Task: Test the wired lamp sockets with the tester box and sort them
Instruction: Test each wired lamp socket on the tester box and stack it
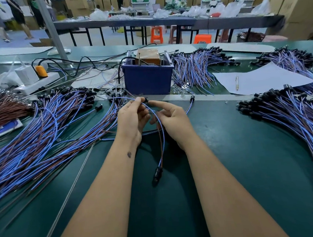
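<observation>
My left hand pinches the blue and brown wires of a lamp socket lead just in front of the blue tester box. My right hand holds the same wires with curled fingers, its index finger stretched toward a small black socket at my left fingertips. The wires loop down between my wrists. A black socket dangles from their lower end over the green table. Two metal rods stick up out of the tester box.
A large fan of wired sockets covers the table's left side, and another pile curves along the right. More leads lie behind the box. A paper sheet with a pen lies at right. A white power strip sits at back left.
</observation>
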`<state>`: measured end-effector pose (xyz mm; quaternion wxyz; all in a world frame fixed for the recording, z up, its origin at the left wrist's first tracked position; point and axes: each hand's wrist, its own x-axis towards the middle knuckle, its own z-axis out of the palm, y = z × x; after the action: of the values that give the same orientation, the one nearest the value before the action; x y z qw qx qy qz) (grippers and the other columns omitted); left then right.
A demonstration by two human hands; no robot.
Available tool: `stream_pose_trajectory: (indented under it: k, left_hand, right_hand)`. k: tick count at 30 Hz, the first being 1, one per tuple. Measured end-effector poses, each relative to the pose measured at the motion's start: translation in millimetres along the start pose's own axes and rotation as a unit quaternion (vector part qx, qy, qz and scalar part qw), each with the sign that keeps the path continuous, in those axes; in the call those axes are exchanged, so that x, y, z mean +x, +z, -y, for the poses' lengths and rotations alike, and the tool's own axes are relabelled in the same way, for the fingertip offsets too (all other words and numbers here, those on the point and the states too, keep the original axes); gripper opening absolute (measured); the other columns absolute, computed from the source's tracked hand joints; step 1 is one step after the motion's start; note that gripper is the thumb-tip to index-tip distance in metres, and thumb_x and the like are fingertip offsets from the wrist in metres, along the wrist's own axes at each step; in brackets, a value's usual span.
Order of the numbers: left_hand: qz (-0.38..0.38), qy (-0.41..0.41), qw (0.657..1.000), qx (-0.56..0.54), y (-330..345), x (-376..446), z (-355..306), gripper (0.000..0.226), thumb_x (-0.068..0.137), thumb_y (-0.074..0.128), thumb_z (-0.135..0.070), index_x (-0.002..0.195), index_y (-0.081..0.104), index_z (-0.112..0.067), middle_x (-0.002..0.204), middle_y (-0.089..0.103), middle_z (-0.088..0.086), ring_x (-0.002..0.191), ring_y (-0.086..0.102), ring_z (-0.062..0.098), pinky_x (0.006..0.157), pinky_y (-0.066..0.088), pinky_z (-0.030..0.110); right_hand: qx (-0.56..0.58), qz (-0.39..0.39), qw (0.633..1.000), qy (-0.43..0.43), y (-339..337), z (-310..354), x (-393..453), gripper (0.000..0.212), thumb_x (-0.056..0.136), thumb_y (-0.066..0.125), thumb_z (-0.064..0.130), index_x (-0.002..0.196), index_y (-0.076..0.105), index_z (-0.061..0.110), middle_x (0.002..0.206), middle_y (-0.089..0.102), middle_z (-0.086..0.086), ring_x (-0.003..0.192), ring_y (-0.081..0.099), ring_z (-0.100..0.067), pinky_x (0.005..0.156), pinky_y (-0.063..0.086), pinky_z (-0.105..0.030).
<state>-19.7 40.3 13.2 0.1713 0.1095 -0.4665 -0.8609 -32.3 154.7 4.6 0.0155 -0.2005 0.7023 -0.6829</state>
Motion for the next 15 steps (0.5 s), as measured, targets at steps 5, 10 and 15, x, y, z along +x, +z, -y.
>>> stream_pose_trajectory:
  k: [5, 10, 15]
  left_hand:
    - [-0.042, -0.02, 0.997, -0.067, -4.1, 6.0, -2.4, 0.02, 0.101, 0.048, -0.013, 0.083, 0.058, -0.007, 0.057, 0.052, -0.001, 0.045, 0.052, 0.006, 0.047, 0.047, 0.017]
    - [-0.052, 0.0, 0.999, 0.002, -4.5, 6.8, 3.2, 0.026, 0.099, 0.052, -0.009, 0.073, 0.055, -0.009, 0.052, 0.056, -0.004, 0.045, 0.055, 0.006, 0.047, 0.049, 0.018]
    - [-0.078, 0.037, 0.996, -0.009, -6.7, 7.4, 5.4, 0.02, 0.096, 0.055, -0.001, 0.079, 0.056, -0.012, 0.065, 0.059, 0.0, 0.051, 0.059, 0.004, 0.056, 0.054, 0.018]
  right_hand:
    - [0.041, 0.067, 0.997, -0.012, 2.1, 0.8, -1.6, 0.061, 0.079, 0.073, -0.006, 0.133, 0.057, 0.017, 0.072, 0.064, 0.005, 0.058, 0.054, 0.0, 0.065, 0.049, -0.015]
    - [0.16, 0.028, 0.987, 0.004, 1.7, 2.9, -1.2, 0.021, 0.1, 0.053, 0.021, 0.115, 0.067, 0.019, 0.082, 0.073, 0.0, 0.064, 0.064, -0.011, 0.061, 0.051, -0.019]
    - [0.292, -0.085, 0.951, 0.053, -9.9, 1.0, 4.1, 0.024, 0.104, 0.042, 0.024, 0.103, 0.064, 0.013, 0.072, 0.072, 0.001, 0.064, 0.069, -0.011, 0.062, 0.054, -0.02]
